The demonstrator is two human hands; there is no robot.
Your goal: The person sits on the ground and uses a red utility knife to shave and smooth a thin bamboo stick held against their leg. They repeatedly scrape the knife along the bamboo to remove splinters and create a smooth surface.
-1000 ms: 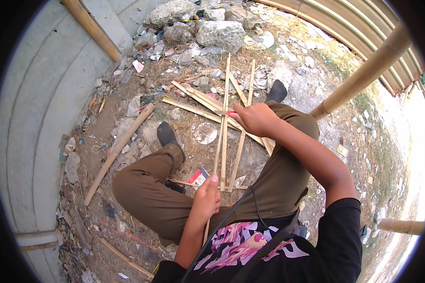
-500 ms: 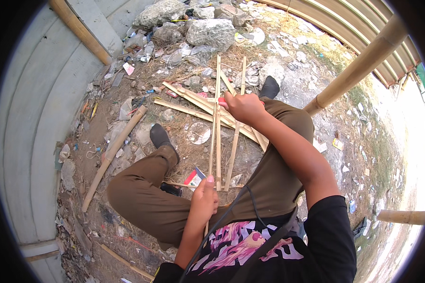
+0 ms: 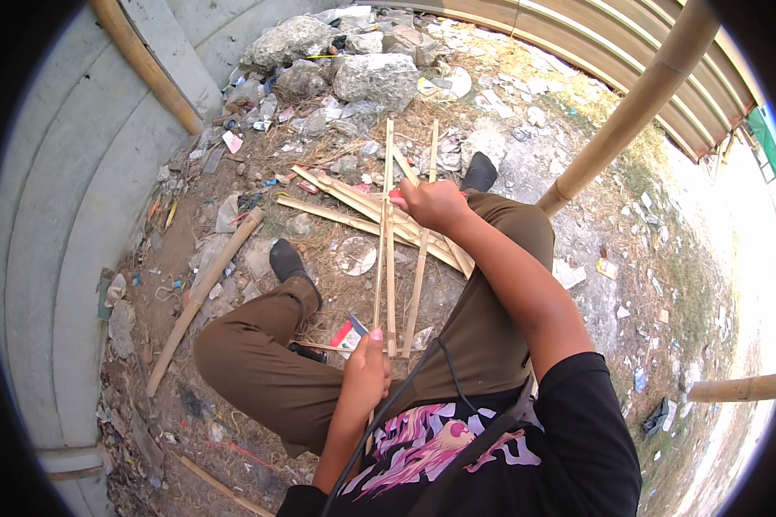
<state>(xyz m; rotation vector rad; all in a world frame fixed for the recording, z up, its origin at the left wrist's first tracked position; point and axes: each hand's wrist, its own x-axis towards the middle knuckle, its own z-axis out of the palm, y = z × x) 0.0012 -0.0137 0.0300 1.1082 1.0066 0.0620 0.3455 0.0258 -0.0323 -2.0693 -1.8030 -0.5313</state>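
Observation:
My left hand [image 3: 365, 376] is closed round the near end of a thin bamboo strip [image 3: 378, 284], its thumb lying along the strip. Farther along that strip, my right hand [image 3: 435, 207] grips a red-handled tool [image 3: 395, 195], which meets the strip. The fingers cover most of the tool, so its kind cannot be told. Beside the held strip lies another long bamboo strip [image 3: 391, 302]. A further strip [image 3: 416, 297] runs to its right. Several split bamboo pieces [image 3: 353, 194] lie crosswise beneath, between my legs.
A bamboo pole [image 3: 205, 302] lies on the littered ground at left, near a grey wall [image 3: 60, 258]. Large rocks [image 3: 375, 79] sit at the far side. An upright bamboo post [image 3: 629, 112] slants at right. A dark cable [image 3: 397, 392] hangs across my lap.
The whole view has shifted slightly, with the ground lower in the picture. Both hands keep their grips, and their places along the strip look about the same.

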